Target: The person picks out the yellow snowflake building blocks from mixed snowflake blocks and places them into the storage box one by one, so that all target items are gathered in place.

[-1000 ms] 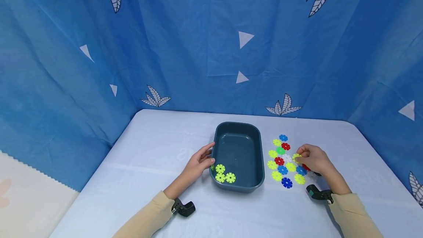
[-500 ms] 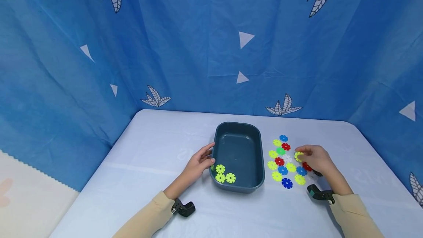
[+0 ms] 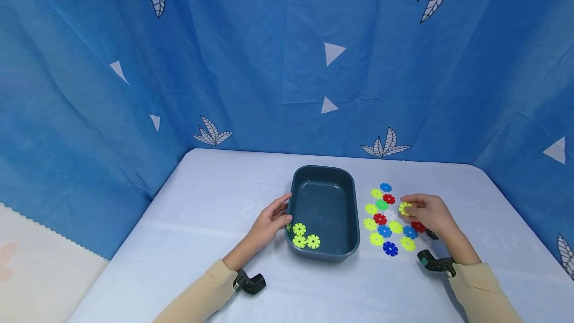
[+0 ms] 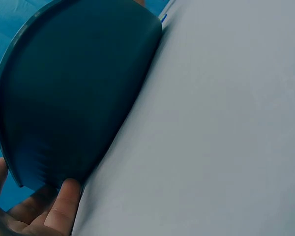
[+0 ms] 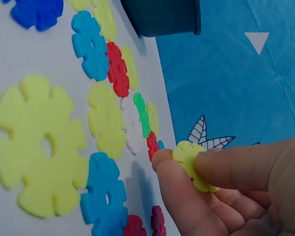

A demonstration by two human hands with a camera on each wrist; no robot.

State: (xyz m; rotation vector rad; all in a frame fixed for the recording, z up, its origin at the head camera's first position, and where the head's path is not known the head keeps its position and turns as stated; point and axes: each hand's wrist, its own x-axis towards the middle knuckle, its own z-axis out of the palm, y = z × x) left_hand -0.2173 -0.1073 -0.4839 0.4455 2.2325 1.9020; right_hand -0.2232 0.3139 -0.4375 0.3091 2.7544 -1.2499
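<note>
In the head view, my left hand (image 3: 268,224) rests against the left side of a dark teal plastic bin (image 3: 357,236). Its fingertips touch the bin's outer wall (image 4: 73,98) in the left wrist view. Several yellow snowflake discs (image 3: 313,241) lie in the bin's near left corner. My right hand (image 3: 429,212) pinches another yellow snowflake disc (image 5: 188,162) between thumb and fingers, held above the table. Below and beside this hand lie flat snowflake discs in yellow, a blue one (image 5: 105,194), a red one (image 5: 118,70), a green one (image 5: 141,114) and a white one (image 5: 132,126).
A white cloth covers the table (image 3: 215,188). Blue patterned curtain (image 3: 287,64) hangs behind it and along the sides. Black wrist cameras, one (image 3: 251,283) on the left and one (image 3: 432,262) on the right, sit at the sleeve cuffs.
My right hand has lifted slightly with the yellow snowflake disc, which turns more toward the head camera. The left hand and the bin have stayed in place.
</note>
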